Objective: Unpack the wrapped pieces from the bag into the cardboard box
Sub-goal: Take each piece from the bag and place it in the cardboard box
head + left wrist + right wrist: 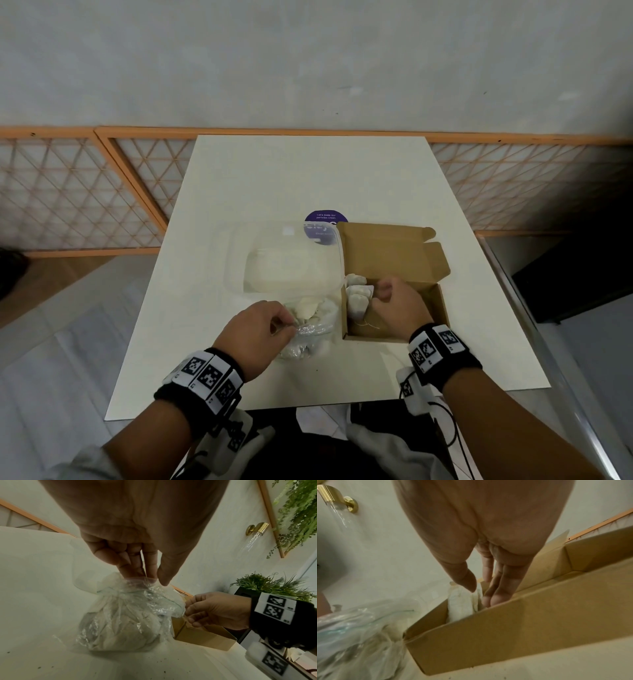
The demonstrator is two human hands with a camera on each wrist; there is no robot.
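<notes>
A clear plastic bag [310,330] of white wrapped pieces sits on the table just left of the open cardboard box [442,308]. My left hand [286,322] pinches the bag's top rim; the left wrist view shows thumb and fingers of this hand [154,578] closed on the crinkled film above the bag [123,622]. My right hand [376,294] is inside the box at its left end. There it [479,595] pinches a white wrapped piece [460,605] between thumb and fingers. Other wrapped pieces [356,281] stand beside it against the box's left wall.
A clear plastic container [291,263] lies behind the bag, touching the box's left side. A purple round sticker [325,216] shows beyond it. The box's lid flap [394,253] lies open toward the back. The white table [308,171] ends near my wrists.
</notes>
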